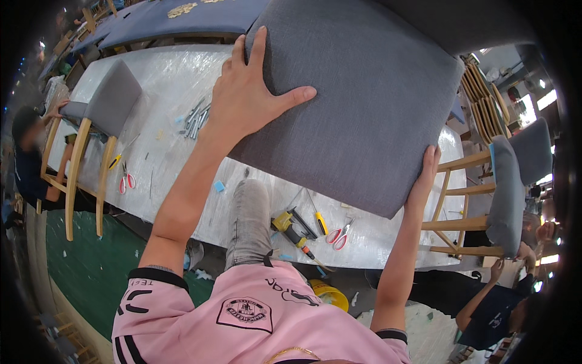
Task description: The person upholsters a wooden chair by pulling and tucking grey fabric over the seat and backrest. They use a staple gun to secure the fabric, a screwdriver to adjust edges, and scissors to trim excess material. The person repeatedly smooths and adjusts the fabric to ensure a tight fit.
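A large grey upholstered chair (pixel 357 109) is held up in front of me, over the table. Its wide padded panel faces me, and a second grey padded part rises at the upper right; no legs of it show. My left hand (pixel 245 97) grips its left edge, thumb across the fabric and fingers spread along the side. On the lower right edge, my right hand (pixel 424 179) presses with its fingers against the side. Below the chair, a yellow staple gun (pixel 285 222), a yellow-handled screwdriver (pixel 320 222) and red-handled scissors (pixel 339 238) lie on the table.
The plastic-covered table (pixel 167 173) bears bolts (pixel 195 119) and another pair of scissors (pixel 126 182). At left, a person handles a grey chair (pixel 112 100); at right, another person is beside a tipped chair (pixel 504 197). A yellow bucket (pixel 330 294) stands below the table's near edge.
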`<act>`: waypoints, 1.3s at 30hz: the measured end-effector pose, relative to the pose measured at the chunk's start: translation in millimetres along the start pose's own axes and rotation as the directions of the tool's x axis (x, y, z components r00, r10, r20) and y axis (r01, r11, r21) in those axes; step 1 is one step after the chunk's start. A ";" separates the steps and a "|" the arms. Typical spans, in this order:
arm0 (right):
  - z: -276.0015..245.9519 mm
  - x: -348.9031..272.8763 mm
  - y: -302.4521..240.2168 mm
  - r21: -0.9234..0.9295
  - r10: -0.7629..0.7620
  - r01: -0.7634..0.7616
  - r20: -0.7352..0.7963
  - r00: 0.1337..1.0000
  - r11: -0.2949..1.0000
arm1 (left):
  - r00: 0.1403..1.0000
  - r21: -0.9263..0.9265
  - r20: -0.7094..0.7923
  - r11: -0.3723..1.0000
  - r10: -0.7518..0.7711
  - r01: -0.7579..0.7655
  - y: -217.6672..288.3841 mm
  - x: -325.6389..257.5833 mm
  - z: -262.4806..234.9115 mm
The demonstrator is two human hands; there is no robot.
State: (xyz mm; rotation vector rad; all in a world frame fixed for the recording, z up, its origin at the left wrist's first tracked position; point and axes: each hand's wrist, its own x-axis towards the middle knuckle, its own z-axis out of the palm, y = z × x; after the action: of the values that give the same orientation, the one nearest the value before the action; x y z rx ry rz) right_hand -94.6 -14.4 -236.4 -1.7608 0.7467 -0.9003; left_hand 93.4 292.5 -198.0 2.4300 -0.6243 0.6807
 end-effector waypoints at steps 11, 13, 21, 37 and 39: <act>2.8 -4.3 -11.3 0.039 -0.025 0.023 0.057 0.998 0.999 | 0.942 -0.387 0.329 0.920 0.074 0.062 -25.0 11.3 -52.6; 6.5 -2.0 -16.4 -0.003 -0.057 0.057 0.039 0.998 0.998 | 0.985 -0.362 0.172 0.931 0.016 0.048 -46.6 -0.1 -24.4; 2.4 -6.6 -4.3 0.026 -0.005 0.004 0.032 0.999 1.000 | 0.987 -0.407 0.082 0.899 -0.139 0.160 -26.7 -48.3 -15.1; 2.0 -13.6 -9.0 0.083 -0.025 0.027 -0.020 0.999 0.996 | 0.971 -0.436 0.008 0.873 -0.238 0.218 -38.7 -45.3 -11.3; -1.4 -14.5 -9.2 0.089 -0.030 0.028 0.018 0.999 0.996 | 0.974 -0.426 0.005 0.881 -0.225 0.206 -41.2 -47.9 -12.3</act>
State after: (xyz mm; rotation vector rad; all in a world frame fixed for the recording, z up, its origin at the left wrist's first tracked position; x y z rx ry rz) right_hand -102.8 -0.3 -230.9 -1.7039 0.6606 -0.9213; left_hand 75.4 344.3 -231.7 2.0301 -0.4205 0.4486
